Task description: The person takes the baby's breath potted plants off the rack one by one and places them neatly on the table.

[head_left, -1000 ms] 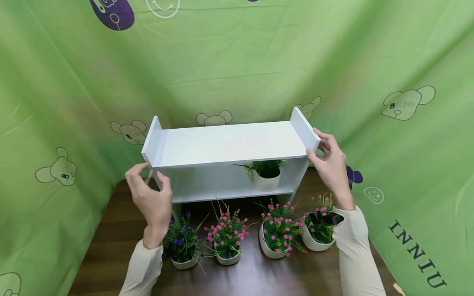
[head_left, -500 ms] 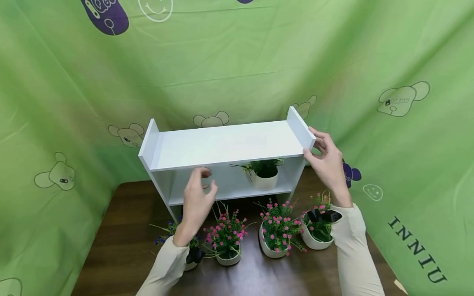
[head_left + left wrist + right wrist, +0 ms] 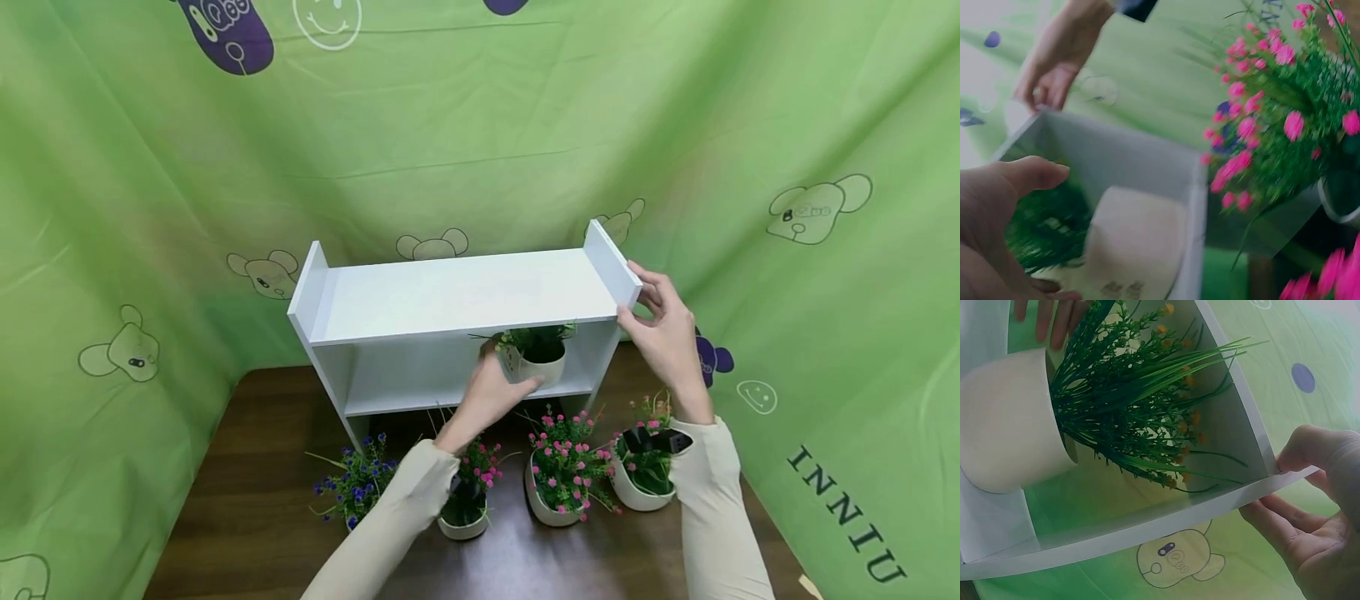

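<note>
A white two-tier shelf (image 3: pixel 465 292) stands on the table. On its lower board, toward the right end, sits a white pot (image 3: pixel 547 372) with a green plant (image 3: pixel 1141 406) bearing small orange flowers. My left hand (image 3: pixel 491 393) is at the left side of that pot, fingers reaching into the shelf and thumb stretched across the front. In the left wrist view the thumb stands apart from the fingers, beside the plant. My right hand (image 3: pixel 663 333) pinches the front edge of the shelf's right side panel (image 3: pixel 1235 381), thumb on one face and fingers on the other.
Several more white-potted plants line the table (image 3: pixel 247 467) before the shelf: blue-flowered (image 3: pixel 356 483), pink-flowered (image 3: pixel 480 467) partly under my left sleeve, another pink (image 3: pixel 566 467), and one (image 3: pixel 645 479) by my right wrist. A green printed cloth (image 3: pixel 480 125) hangs around the back and sides.
My left hand has left the shelf's left panel and moved right, across the front, to the pot on the lower board. The right hand has kept its hold on the right panel.
</note>
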Tool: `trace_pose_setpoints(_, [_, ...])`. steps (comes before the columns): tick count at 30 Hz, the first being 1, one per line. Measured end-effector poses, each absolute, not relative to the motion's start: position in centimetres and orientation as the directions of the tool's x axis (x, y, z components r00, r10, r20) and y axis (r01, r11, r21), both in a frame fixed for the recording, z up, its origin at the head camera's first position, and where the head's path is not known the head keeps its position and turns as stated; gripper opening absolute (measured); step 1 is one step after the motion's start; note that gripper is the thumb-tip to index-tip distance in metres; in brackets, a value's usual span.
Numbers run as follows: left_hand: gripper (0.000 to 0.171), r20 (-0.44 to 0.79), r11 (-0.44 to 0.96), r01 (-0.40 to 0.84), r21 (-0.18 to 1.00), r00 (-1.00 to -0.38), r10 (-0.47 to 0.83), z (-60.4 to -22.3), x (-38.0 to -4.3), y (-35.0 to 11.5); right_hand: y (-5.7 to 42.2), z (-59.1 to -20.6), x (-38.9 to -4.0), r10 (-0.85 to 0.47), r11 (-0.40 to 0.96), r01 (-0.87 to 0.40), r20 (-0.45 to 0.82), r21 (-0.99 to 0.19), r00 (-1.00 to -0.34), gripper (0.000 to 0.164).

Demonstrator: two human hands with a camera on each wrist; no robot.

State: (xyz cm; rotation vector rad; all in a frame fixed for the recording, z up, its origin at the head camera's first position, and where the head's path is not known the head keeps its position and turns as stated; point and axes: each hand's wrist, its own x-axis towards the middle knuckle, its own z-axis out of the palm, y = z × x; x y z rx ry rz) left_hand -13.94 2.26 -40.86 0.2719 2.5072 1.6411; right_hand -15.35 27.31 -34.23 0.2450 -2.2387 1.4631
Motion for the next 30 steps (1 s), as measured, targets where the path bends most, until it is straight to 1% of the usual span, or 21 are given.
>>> trace_pose_setpoints(3, [0.090, 0.060, 0.359, 0.135, 0.923, -0.975, 0.212, -41.8, -14.3, 3.8, 27.3, -34.4, -15.4, 0.095, 0.425, -0.382, 0.460, -0.821, -0.883, 0.062])
trace_pose_setpoints(5, [0.087, 0.127, 0.332, 0.186, 0.925, -0.974, 0.190, -42.5, -14.6, 4.6, 27.2, -34.5, -15.4, 0.092, 0.423, -0.381, 0.457, -0.822, -0.885, 0.063])
trace_pose_setpoints(7, [0.086, 0.165, 0.310, 0.208, 0.928, -0.973, 0.158, -43.0, -14.9, 5.2, 27.2, -34.6, -15.5, 0.086, 0.421, -0.382, 0.456, -0.822, -0.886, 0.063])
trace_pose_setpoints(9, [0.085, 0.161, 0.317, 0.199, 0.927, -0.977, 0.142, -43.2, -15.2, 5.7, 27.1, -34.6, -15.4, 0.082, 0.419, -0.387, 0.458, -0.821, -0.885, 0.064])
trace_pose_setpoints(12, [0.089, 0.136, 0.352, 0.171, 0.920, -0.983, 0.122, -43.4, -15.6, 6.3, 27.0, -34.5, -15.4, 0.081, 0.413, -0.394, 0.463, -0.821, -0.882, 0.064])
trace_pose_setpoints(15, [0.091, 0.152, 0.386, 0.181, 0.905, -0.983, 0.106, -43.6, -16.0, 6.6, 26.8, -34.5, -15.3, 0.079, 0.408, -0.398, 0.466, -0.822, -0.881, 0.064])
trace_pose_setpoints(19, [0.088, 0.187, 0.377, 0.200, 0.904, -0.980, 0.072, -44.0, -16.4, 6.7, 26.5, -34.4, -15.5, 0.071, 0.402, -0.404, 0.468, -0.822, -0.881, 0.063])
trace_pose_setpoints(26, [0.088, 0.176, 0.380, 0.170, 0.909, -0.984, 0.019, -44.0, -16.5, 6.5, 26.0, -34.4, -15.8, 0.062, 0.389, -0.411, 0.468, -0.825, -0.882, 0.061])
trace_pose_setpoints(28, [0.084, 0.196, 0.396, 0.185, 0.899, -0.980, 0.013, -44.1, -16.4, 6.4, 25.9, -34.5, -15.9, 0.057, 0.389, -0.410, 0.465, -0.825, -0.883, 0.062])
trace_pose_setpoints(30, [0.077, 0.224, 0.422, 0.209, 0.882, -0.974, 0.016, -44.2, -16.3, 6.3, 25.9, -34.4, -16.0, 0.054, 0.388, -0.411, 0.465, -0.825, -0.884, 0.063])
